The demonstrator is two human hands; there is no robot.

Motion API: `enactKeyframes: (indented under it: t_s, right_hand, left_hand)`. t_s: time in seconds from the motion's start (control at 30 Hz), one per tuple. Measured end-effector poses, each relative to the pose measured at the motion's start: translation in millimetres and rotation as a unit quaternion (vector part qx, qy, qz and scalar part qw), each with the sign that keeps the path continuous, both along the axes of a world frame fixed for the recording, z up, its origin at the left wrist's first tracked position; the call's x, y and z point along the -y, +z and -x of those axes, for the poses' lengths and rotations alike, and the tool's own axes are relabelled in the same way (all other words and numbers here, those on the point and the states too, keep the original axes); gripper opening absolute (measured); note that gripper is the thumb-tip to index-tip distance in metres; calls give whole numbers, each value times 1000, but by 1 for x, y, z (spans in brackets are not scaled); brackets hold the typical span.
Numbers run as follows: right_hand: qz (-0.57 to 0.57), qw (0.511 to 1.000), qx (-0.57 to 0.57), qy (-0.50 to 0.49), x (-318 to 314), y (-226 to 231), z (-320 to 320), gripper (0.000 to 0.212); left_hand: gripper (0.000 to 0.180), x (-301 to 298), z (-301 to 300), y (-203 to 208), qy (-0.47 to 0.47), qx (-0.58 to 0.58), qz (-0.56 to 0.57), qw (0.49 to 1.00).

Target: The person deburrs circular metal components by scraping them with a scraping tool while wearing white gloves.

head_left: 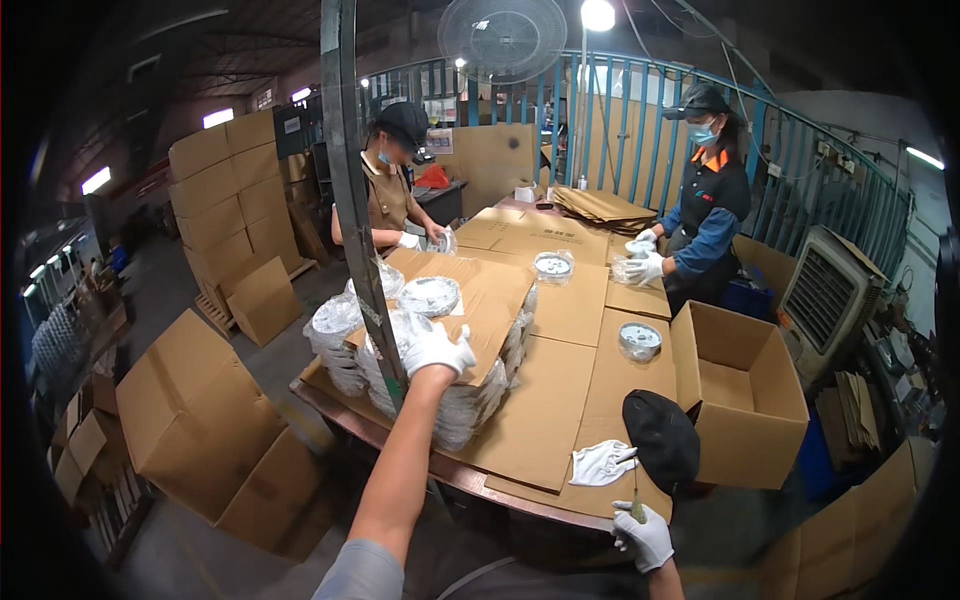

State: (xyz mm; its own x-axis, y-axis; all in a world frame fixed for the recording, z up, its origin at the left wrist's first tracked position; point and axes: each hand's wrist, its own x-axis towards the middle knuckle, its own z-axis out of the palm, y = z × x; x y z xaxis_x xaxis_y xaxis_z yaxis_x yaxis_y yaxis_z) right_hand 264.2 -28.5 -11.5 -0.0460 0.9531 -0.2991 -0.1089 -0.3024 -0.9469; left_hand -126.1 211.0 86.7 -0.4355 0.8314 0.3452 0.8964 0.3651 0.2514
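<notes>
My left hand (436, 348), in a white glove, reaches over a stack of round metal parts in clear plastic wrap (462, 412). Its thumb stands apart from the fingers, which are partly lost against the post and the wrap. A cardboard sheet (500, 290) covers part of this stack, and a wrapped disc (429, 296) lies on it just beyond the hand. At the table's near edge my right hand (648, 540), gloved too, is closed round a green-handled tool with a thin shaft (637, 510) pointing up. Beside it lie a white glove (602, 463) and a black cap (662, 440).
A metal post (356, 180) rises close by my left arm. Two co-workers (405, 190) (712, 200) handle wrapped parts across the table. Single wrapped discs (640, 341) (552, 265) lie on flat cardboard (540, 385). An open carton (745, 430) stands at right; large cartons (200, 420) at left.
</notes>
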Motion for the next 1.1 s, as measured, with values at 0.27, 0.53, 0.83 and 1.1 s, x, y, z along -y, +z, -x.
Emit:
enactKeyframes:
  t_s: [0.27,0.53,0.83,1.1]
  right_hand:
    - [-3,1000,-12,-5,4,15,5,34]
    - [-81,992,-94,-29,-35,49,72,34]
    - [-214,961,84,-152,-49,-1,72,33]
    - [-159,966,-129,-158,-25,15,68,25]
  left_hand:
    - [11,77,-21,-38,-202,-120,-218,947]
    - [10,167,-72,-32,-425,-105,-262,860]
    - [14,231,-125,-75,-486,170,-311,799]
    - [25,198,-129,-122,-255,639,61,723]
